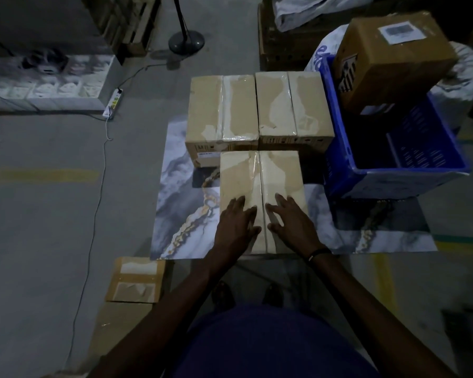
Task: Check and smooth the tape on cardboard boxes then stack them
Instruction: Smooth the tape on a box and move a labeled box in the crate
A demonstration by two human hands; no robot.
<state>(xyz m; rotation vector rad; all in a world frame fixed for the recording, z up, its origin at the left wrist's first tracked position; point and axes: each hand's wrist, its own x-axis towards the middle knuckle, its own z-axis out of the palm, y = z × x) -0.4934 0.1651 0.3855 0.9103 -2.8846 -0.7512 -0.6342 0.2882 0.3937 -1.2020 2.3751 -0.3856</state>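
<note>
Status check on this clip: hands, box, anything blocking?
Left hand and right hand flat on near box, either side of its tape seam. Two taped boxes behind, unstacked. Nothing blocking.

A blue perforated plastic crate (339,148) sits on a marble-patterned tabletop (180,203). On the grey concrete floor (38,214), a white power strip (113,102) lies with its thin cable trailing, near a black round fan stand base (186,41).

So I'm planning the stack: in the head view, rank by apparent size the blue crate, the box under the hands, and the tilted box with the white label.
1. Blue crate.
2/3. Box under the hands and labelled box: similar, distance differs, unsure.
</note>
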